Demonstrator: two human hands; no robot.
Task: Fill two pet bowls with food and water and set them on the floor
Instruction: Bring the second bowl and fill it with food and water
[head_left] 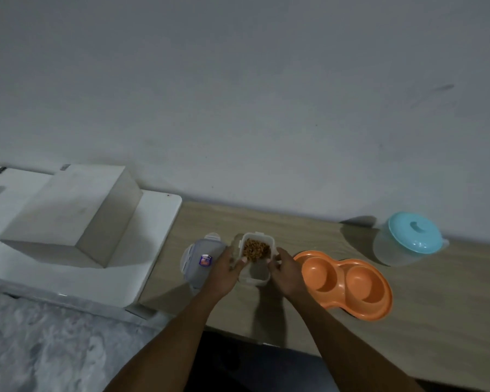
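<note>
A clear plastic food container [255,267] with brown kibble inside stands open on the wooden table [441,301]. My left hand [224,274] grips its left side and my right hand [287,274] grips its right side. Its grey lid [200,257] with a small sticker lies on the table just to the left, partly under my left hand. An orange double pet bowl [348,282] with both wells dry and bare sits to the right of the container. A clear water jug with a teal lid [413,236] stands at the back right near the wall.
A white box [71,213] rests on a white surface [153,222] to the left of the table. A grey fuzzy blanket [40,343] covers the lower left. The grey wall [238,94] runs right behind the table.
</note>
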